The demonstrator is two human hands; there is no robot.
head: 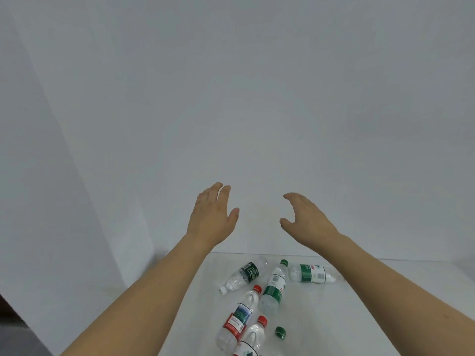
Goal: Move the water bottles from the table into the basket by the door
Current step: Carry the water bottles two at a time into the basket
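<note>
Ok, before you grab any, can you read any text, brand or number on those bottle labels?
None reads clearly.
Dark green label bottle: pale lettering, too blurred to read.
Upright-pointing green label bottle: barcode and white print, illegible.
Far right green label bottle: red mark and barcode, illegible.
Red and blue label bottle: small white print, illegible.
Nearest bottle: label cut off by the frame.
</note>
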